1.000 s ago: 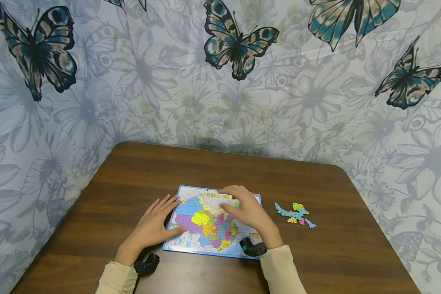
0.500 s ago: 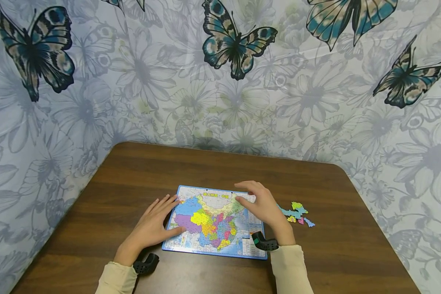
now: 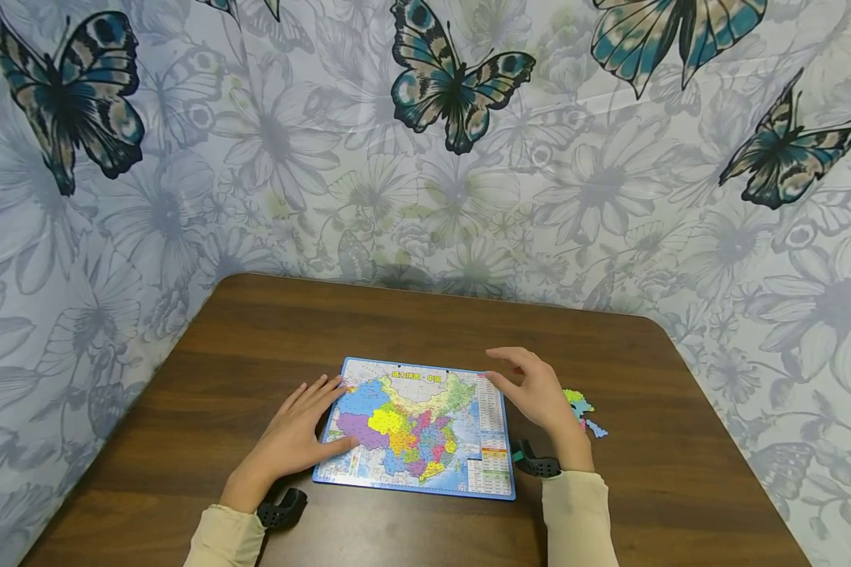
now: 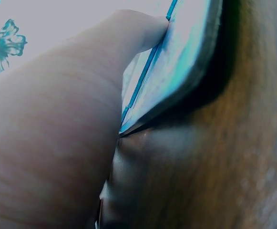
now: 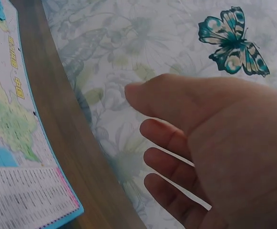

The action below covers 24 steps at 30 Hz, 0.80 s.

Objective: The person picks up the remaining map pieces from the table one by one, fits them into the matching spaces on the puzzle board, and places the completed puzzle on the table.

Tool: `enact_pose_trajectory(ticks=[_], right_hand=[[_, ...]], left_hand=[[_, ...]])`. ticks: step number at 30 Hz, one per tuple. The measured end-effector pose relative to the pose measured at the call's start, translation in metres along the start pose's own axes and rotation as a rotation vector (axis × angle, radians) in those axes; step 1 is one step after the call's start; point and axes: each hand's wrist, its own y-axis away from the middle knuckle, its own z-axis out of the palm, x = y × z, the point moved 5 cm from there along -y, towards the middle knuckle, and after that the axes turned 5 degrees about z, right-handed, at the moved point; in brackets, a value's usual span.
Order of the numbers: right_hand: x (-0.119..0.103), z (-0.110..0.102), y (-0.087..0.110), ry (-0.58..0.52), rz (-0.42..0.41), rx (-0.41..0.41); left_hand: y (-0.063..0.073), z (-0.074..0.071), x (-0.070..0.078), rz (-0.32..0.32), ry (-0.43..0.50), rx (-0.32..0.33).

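A map puzzle board (image 3: 492, 421) with a blue rim and brightly coloured regions lies flat on the table. My left hand (image 3: 291, 433) rests at its left edge, fingers spread and the thumb (image 4: 143, 31) on the board's surface. Just past the board's right edge is my right hand (image 3: 535, 394), raised, its fingers loosely bent with nothing between them. In the right wrist view, this hand (image 5: 224, 129) appears apart from the board. Loose puzzle pieces, among them a yellow-green one (image 3: 575, 395) and a blue one (image 3: 596, 429), lie beyond the right hand, which hides several others.
The brown wooden table (image 3: 269, 331) has rounded far corners. Behind it hangs a pale flowered cloth (image 3: 291, 181) with printed butterflies. A black band (image 3: 282, 509) is on the left wrist and another black band (image 3: 539, 463) on the right.
My right hand has moved right, from above the board to past its right edge, uncovering the map's right side and covering some loose pieces. The left hand has stayed put.
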Motion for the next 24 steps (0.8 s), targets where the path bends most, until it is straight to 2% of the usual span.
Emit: enact_pose_trajectory(ticks=[13, 24], right_hand=[[0.025, -0.017, 0.009, 0.058, 0.121, -0.008], [0.045, -0.029, 0.018, 0.049, 0.220, -0.014]], left_hand=[[0.001, 0.000, -0.001, -0.001, 0.001, 0.001], [0.001, 0.000, -0.001, -0.005, 0.004, -0.003]])
